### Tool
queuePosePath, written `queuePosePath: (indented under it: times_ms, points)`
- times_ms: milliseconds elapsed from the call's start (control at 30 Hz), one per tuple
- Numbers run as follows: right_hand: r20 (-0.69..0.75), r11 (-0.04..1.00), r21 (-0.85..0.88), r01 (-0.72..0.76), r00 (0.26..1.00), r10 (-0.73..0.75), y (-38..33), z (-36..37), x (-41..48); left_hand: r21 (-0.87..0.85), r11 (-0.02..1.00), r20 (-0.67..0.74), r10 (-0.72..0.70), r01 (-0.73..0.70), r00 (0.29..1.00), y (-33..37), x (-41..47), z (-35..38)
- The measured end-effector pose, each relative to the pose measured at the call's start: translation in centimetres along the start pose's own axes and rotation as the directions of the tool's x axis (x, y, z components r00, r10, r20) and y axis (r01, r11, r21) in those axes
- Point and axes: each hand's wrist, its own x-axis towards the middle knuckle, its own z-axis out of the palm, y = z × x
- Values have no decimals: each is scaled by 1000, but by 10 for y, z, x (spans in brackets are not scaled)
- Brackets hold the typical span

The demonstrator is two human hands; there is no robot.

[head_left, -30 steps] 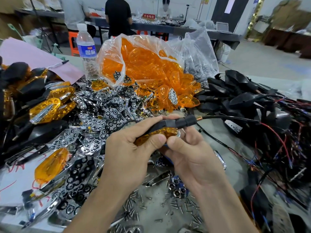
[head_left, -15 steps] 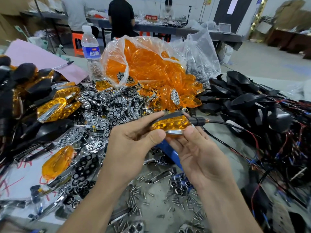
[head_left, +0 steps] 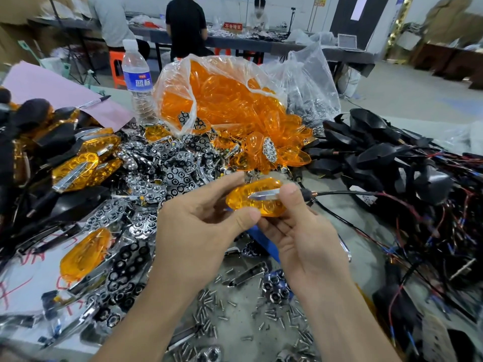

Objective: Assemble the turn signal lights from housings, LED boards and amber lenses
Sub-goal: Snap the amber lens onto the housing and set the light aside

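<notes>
Both hands hold one turn signal light (head_left: 257, 198) above the table's middle, its amber lens facing me with a chrome strip across it. My left hand (head_left: 198, 231) pinches its left end between thumb and fingers. My right hand (head_left: 300, 231) cups its right end, thumb on the chrome strip. A black cable (head_left: 339, 193) runs right from the light. A clear bag of amber lenses (head_left: 222, 100) lies behind, chrome LED reflector boards (head_left: 162, 173) are piled left of centre, and black housings with wires (head_left: 379, 158) are heaped on the right.
Finished lights (head_left: 75, 168) are stacked at the left. Loose screws (head_left: 214, 301) cover the near table. A water bottle (head_left: 137, 79) and pink paper (head_left: 52, 87) stand at the back left. People sit at a far table (head_left: 235, 44).
The light has been turned over in my hands: its black housing faced up before, and now the amber lens faces me. It also sits slightly higher.
</notes>
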Motion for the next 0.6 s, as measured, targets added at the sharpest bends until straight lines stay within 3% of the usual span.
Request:
queuePosePath:
  times_ms: [133,400,600]
  points:
    - [-151,998,-67,-6,988,-5,2,3,-2,72,997,63,-11,7,998,-1,-1,-1]
    - [-12,997,-37,-61,998,60,0,1,-2,-117,967,22,-224,225,974,0,3,5]
    - [-94,994,-104,22,995,-31,8,4,-2,-258,907,2,-345,334,939,1,4,7]
